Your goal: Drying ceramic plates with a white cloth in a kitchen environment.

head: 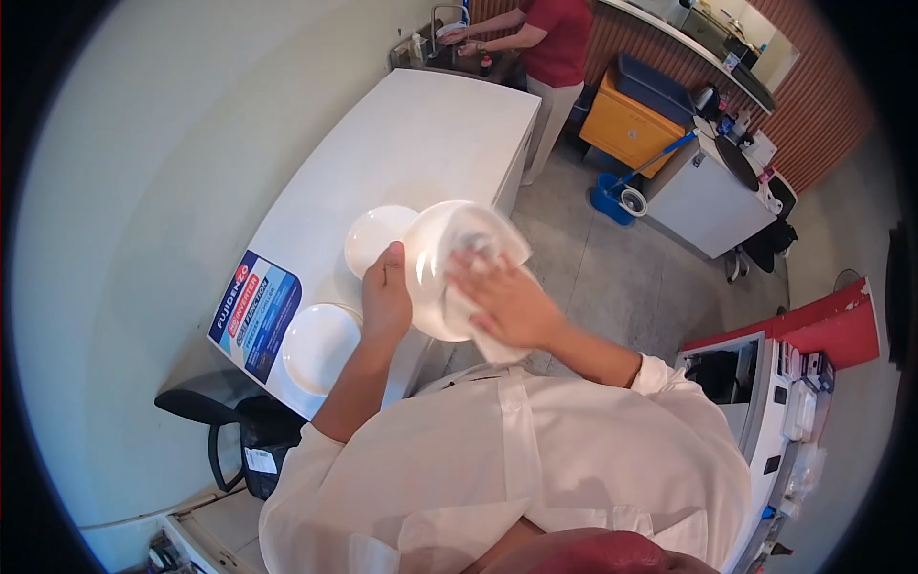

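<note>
My left hand [388,294] grips the left rim of a white plate [428,287], thumb on top, holding it in front of my chest. Spread over the plate's right side, my right hand [505,298] presses a pale cloth [495,344] against its surface; the hand and cloth are blurred. Beyond my left hand, a second white plate [376,233] rests on the white chest freezer top [430,136], partly covered by the held plate. Nearer to me on the same top lies what looks like a small stack of white plates [323,348].
Past the freezer's far end, a person [556,43] in a red shirt works at a sink [437,54]. A blue mop bucket [613,201] stands on the floor beside a white cabinet [706,190]. A yellow cooler box [627,125] is behind. A black chair [251,423] is at lower left.
</note>
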Tool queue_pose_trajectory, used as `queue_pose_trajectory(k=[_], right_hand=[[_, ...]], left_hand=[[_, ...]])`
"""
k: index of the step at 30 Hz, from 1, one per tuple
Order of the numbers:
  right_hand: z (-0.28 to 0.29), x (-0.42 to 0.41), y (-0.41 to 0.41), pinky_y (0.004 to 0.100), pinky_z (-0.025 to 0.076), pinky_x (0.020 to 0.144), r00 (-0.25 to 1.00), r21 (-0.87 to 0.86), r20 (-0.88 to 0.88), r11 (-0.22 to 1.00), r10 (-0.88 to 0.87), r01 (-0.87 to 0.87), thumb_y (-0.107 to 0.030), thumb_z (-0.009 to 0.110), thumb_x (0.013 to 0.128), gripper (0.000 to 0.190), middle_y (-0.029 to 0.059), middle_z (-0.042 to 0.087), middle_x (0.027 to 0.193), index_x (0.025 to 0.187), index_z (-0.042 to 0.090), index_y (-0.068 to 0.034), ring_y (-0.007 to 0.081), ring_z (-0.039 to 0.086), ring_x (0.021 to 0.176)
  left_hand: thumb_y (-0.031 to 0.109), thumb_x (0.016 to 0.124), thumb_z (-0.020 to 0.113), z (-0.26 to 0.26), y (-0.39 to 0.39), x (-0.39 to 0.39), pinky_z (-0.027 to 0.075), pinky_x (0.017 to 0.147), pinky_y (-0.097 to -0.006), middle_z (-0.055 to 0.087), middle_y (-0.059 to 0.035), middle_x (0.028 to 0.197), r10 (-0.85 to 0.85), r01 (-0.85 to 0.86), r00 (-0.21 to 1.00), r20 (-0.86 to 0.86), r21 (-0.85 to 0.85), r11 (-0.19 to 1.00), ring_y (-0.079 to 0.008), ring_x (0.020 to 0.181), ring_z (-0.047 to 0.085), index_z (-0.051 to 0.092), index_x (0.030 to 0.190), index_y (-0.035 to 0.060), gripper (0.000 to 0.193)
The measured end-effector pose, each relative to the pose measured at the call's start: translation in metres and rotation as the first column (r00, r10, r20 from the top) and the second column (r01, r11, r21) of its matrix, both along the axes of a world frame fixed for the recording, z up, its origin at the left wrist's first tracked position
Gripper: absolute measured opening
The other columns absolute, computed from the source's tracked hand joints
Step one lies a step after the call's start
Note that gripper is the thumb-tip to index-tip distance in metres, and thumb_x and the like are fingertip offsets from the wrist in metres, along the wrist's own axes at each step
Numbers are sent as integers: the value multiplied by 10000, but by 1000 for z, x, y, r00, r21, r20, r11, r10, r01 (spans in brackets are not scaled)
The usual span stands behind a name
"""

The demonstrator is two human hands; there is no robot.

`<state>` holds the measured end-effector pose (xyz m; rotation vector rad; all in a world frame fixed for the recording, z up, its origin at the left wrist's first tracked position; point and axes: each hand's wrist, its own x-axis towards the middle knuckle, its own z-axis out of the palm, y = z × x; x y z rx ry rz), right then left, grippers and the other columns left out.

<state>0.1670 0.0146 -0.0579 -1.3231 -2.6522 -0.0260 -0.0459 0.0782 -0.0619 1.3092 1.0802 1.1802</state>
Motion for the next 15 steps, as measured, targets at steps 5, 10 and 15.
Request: queue_pose_trajectory(k=[5,10,15], right_hand=[[8,-10,15,633,220,1214,939,124,-245,953,-242,278,-407,561,992,772,206,233,1684,1591,294,1,418,208,1551],[2,-10,-21,635,233,1212,998,-55,-53,998,33,-36,-512,487,1005,768,193,252,1681,1588,323,-39,415,266,1530],[7,39,-10,627,189,1230,975,63,-149,982,-164,175,-530,525,982,812,154,231,1699,1615,289,-80,409,260,1536]], left_hand=[[390,1126,418,1,-9,38,505,870,-342,731,-120,996,3,8,992,-124,85,996,-187,940,638,689,1145,-66,530],[402,1127,408,7,6,24,509,828,-328,707,-102,923,-58,55,996,75,33,998,-170,871,623,682,1082,-52,532],[405,1127,404,11,-1,33,513,832,-324,716,-99,942,-66,74,994,-88,89,993,-169,872,631,683,1131,-60,542]])
